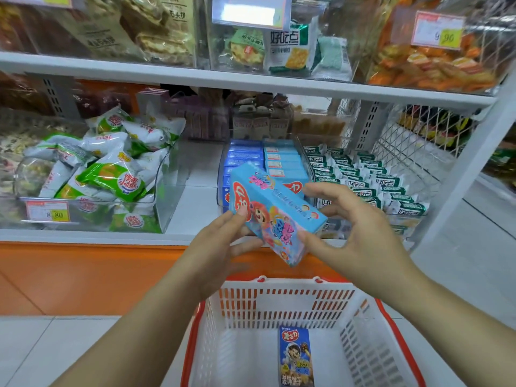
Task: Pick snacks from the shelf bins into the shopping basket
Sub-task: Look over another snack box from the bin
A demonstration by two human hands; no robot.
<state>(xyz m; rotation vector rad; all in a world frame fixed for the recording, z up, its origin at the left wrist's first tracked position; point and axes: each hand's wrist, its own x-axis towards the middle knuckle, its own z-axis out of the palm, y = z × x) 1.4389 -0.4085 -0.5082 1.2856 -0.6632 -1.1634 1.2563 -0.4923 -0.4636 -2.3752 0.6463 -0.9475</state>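
A light blue snack box (275, 213) with cartoon faces is held tilted in front of the lower shelf, above the basket. My left hand (220, 247) grips its lower left end, thumb on the front face. My right hand (354, 227) holds its right side, thumb at the lower corner and fingers spread over the top edge. Below stands a white shopping basket (284, 303) with an orange rim, and a dark blue snack box (296, 357) lies flat on its floor. Behind the held box a clear bin (268, 160) is filled with blue boxes.
A clear bin of green-and-white snack bags (111, 174) sits at the left of the shelf. Green-and-white cracker packs (368, 180) fill the space at the right beside a wire rack (413, 141). The upper shelf (223, 76) carries more bins. An orange plinth (83, 275) runs below.
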